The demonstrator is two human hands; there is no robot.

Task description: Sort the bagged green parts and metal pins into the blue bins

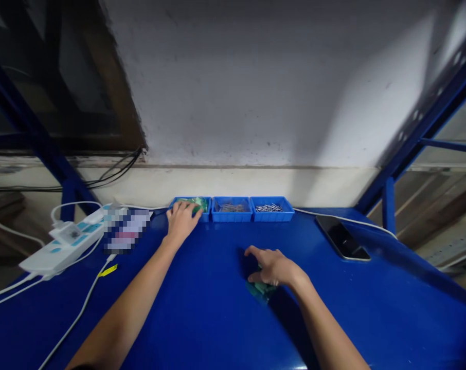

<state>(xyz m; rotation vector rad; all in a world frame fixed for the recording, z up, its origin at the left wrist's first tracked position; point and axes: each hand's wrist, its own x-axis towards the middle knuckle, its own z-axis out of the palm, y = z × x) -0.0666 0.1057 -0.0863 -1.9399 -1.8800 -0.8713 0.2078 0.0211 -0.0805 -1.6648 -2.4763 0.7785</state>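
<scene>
My left hand (182,220) reaches over the front edge of the left blue bin (205,218), its fingers stretched over the green packets (197,202) inside. Part of that bin is hidden behind the hand. On the blue tabletop, my right hand (273,266) rests above a small clear bag with green contents (261,292). The right thumb and index finger are apart, with a gap between them. The other right fingers curl over the bag and are partly hidden, so any contact there is hard to make out.
The middle blue bin (232,216) holds thin brownish pieces; the right blue bin (272,216) holds silvery, nail-like pieces. A dark phone (343,238) lies at the right. A white power strip (63,249), cables and a blurred-out item (127,231) occupy the left. Behind stands a wall (233,103).
</scene>
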